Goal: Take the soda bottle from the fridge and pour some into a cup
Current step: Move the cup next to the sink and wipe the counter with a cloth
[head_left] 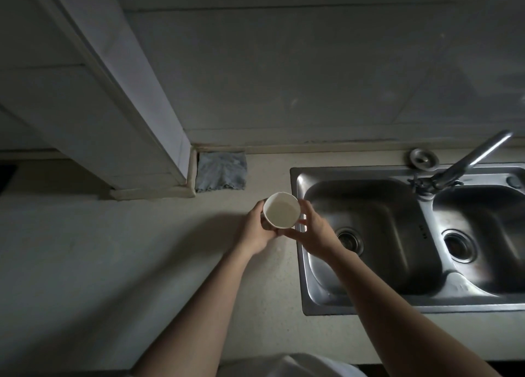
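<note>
Cup [281,212] — upright — gripped by both hands [257,230] [314,231] beside sink [369,172].

No legible text, labels, brands or numbers anywhere in the frame. Only candidate is a few small dark marks on the steel sink [369,173], on the divider wall between its two basins, right of frame centre and level with the drains. They're too small and blurred to tell letters from digits.

Base of the cup [281,213] behind the left hand [257,231]; sink [355,173] partly beyond the right frame edge.
</note>
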`<action>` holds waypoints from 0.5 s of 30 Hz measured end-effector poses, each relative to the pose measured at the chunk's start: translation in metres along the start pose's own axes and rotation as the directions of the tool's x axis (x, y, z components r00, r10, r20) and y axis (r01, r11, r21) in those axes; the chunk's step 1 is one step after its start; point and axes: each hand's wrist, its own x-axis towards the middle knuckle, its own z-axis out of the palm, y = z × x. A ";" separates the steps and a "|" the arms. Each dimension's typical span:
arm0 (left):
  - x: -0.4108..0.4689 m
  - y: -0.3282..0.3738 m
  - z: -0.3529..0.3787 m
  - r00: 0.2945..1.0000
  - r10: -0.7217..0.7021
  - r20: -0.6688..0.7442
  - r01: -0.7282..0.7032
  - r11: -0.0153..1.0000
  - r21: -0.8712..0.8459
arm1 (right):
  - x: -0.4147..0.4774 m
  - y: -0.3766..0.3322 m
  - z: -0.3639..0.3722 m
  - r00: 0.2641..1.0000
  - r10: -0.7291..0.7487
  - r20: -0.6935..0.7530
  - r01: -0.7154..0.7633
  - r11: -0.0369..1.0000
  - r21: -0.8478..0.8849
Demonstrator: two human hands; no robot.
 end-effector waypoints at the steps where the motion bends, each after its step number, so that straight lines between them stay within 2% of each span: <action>1: 0.000 -0.002 0.000 1.000 0.005 0.001 -0.005 1.000 0.009 | -0.001 -0.001 0.000 1.000 0.007 -0.002 -0.007 1.000 -0.002; 8: -0.001 0.002 -0.005 0.999 0.025 0.021 -0.027 0.992 0.123 | -0.003 -0.005 -0.001 1.000 0.022 0.004 -0.022 0.998 -0.062; 11: -0.001 0.004 -0.010 0.999 0.021 0.034 -0.030 0.957 0.289 | -0.003 -0.007 -0.002 0.999 0.045 0.012 -0.044 0.994 -0.102; 15: 0.000 0.006 -0.023 0.997 0.048 0.056 -0.070 0.850 0.522 | -0.002 -0.012 -0.010 0.995 0.065 0.074 -0.047 0.973 -0.225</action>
